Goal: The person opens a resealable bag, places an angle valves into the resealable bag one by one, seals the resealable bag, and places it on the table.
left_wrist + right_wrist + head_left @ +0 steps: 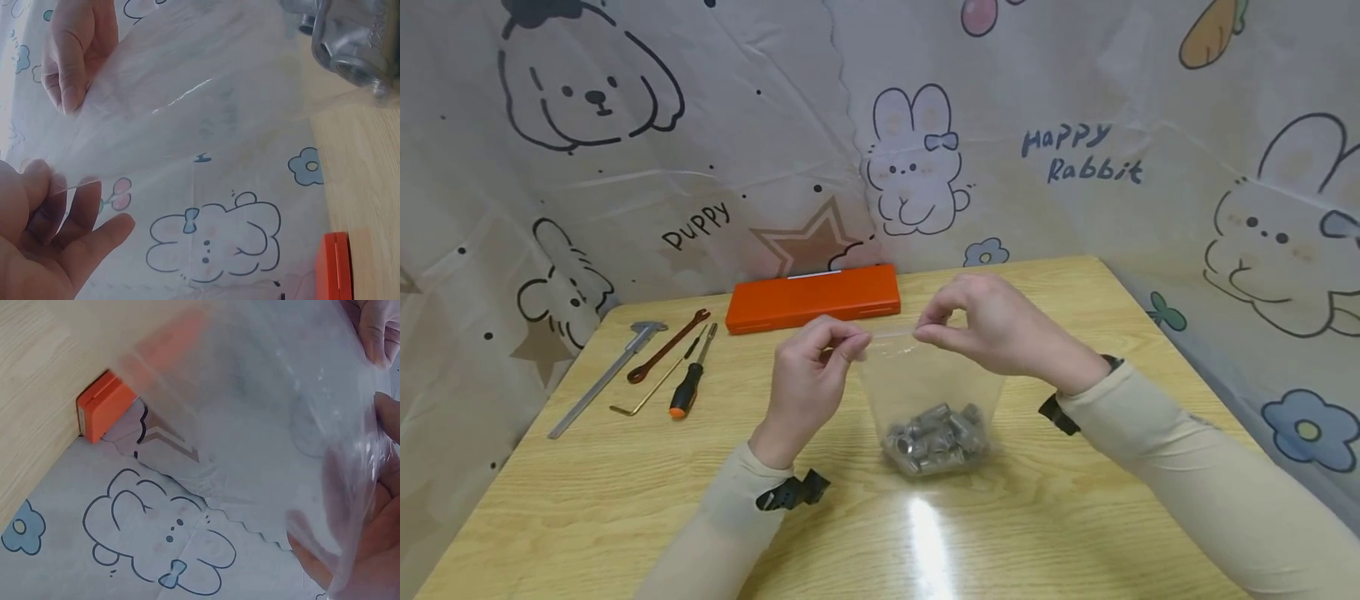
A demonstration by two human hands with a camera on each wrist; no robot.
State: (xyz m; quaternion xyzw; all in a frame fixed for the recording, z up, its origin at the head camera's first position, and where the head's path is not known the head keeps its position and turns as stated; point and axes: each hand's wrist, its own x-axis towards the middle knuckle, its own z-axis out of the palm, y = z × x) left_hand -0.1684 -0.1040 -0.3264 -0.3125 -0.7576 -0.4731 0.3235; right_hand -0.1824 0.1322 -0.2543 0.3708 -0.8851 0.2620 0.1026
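The printed backdrop (1075,100) fills everything from 9 through 12 to 3 o'clock, and its writing reads plainly: "Puppy" at about 10 o'clock beside a drawn dog, "Happy Rabbit" at about 1 o'clock beside a drawn rabbit. The wooden table (587,500) lies beneath, its near edge cut off by the frame.

At 12 o'clock on the table lies a closed orange case (812,297) (no label can be read on it). At 10 o'clock lie four tools: a grey caliper (606,377), whose scale is too small to read, a reddish wrench (666,345), a thin brass hex key (651,396) and a screwdriver (688,383) with a black and orange handle.

A clear plastic bag (928,392) stands at the table's centre, its bottom resting on the wood. The left hand (808,383) pinches the bag's top edge at its 9 o'clock corner between thumb and fingertips; the right hand (996,325) pinches the same edge at its 3 o'clock corner. Both grips are tight on the film, the other fingers curled. Whether the bag's mouth is sealed cannot be told.

Grey metal fittings (936,437) lie heaped in the bag's bottom, their count and any markings unclear through the plastic.
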